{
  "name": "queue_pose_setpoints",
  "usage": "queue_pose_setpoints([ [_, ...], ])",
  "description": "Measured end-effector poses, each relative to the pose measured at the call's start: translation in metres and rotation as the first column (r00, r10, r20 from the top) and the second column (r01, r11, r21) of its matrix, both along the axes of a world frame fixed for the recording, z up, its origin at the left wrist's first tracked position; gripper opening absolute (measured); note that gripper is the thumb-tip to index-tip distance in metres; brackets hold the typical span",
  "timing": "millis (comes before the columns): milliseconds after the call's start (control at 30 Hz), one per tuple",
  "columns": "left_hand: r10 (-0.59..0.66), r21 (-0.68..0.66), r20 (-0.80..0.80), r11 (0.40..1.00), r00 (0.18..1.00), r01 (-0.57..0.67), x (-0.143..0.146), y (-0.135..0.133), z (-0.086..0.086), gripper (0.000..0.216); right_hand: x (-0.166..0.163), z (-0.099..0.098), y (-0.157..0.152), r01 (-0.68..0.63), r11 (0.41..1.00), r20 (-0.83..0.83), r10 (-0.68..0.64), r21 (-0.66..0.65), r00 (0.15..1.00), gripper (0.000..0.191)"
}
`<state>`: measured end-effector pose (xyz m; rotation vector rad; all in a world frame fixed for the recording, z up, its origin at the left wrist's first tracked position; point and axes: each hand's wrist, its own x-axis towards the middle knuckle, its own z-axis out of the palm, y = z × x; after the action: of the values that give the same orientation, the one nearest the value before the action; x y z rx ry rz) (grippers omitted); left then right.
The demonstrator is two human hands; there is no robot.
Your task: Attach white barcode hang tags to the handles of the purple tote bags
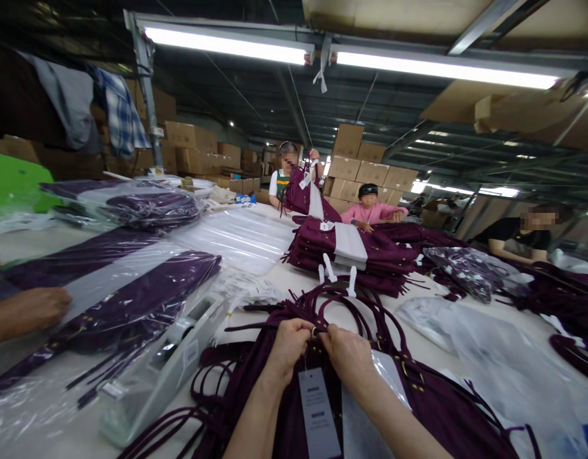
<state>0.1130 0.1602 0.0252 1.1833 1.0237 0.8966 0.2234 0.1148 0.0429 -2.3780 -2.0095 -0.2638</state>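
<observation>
Dark plum fabric fills the bottom of the view: a strappy garment [275, 382] lies on the table right in front of me, its thin straps [356, 306] looping away from my body. My left hand [288, 344] and right hand [346, 354] meet at its top edge, both closed, fingertips pinching a small metal ring [314, 331] between them. A grey hang tag [317, 411] on a thread lies between my forearms. Just left of the garment sits a white tape dispenser [164, 366], and beyond it lie bagged garments [131, 299] in clear plastic, the same plum colour. At the far left edge another person's hand [29, 312] rests on that plastic. To my right lie loose clear plastic bags [490, 357]. Past my hands, white hanger hooks [328, 268] stick up in front of a folded stack of plum garments [365, 252]. Further back, a person in a pink top [373, 210] sits at the table, a person beside them holds up a plum garment [301, 191], and a person in black [523, 239] sits at the right. Cardboard boxes [365, 169] are stacked behind them, under long fluorescent tubes [227, 43].
</observation>
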Motion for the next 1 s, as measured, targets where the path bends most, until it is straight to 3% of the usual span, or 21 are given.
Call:
queue_pose_setpoints([
  [100, -0.008, -0.076, 0.042, 0.997, 0.999, 0.011, 0.000, 0.001, 0.000, 0.027, 0.002, -0.005, 0.000, -0.055, 0.997, 0.063, 0.052, 0.051, 0.997, 0.022],
  [367, -0.182, -0.057, -0.004, 0.982, 0.983, 0.182, -0.001, 0.004, 0.001, 0.031, 0.016, -0.027, 0.004, -0.266, 0.934, 0.212, 0.218, 0.236, 0.953, 0.026],
  [500, -0.256, -0.116, -0.035, 0.961, 0.966, 0.250, 0.001, 0.013, 0.004, 0.023, 0.021, -0.028, 0.009, -0.291, 0.936, 0.219, 0.247, 0.197, 0.944, 0.025],
  [667, -0.238, -0.165, -0.073, 0.961, 0.969, 0.223, 0.003, 0.018, 0.005, 0.019, 0.017, -0.018, 0.010, -0.229, 0.970, 0.162, 0.214, 0.081, 0.963, 0.022],
  [833, -0.230, -0.118, -0.083, 0.968, 0.970, 0.220, 0.003, 0.014, 0.000, 0.017, 0.015, -0.009, 0.010, -0.164, 0.986, 0.090, 0.165, -0.018, 0.982, 0.023],
  [1000, -0.125, -0.019, -0.155, 0.992, 0.980, 0.124, 0.007, 0.011, -0.004, 0.017, 0.018, -0.006, 0.006, -0.180, 0.983, 0.013, 0.181, -0.043, 0.983, 0.019],
])
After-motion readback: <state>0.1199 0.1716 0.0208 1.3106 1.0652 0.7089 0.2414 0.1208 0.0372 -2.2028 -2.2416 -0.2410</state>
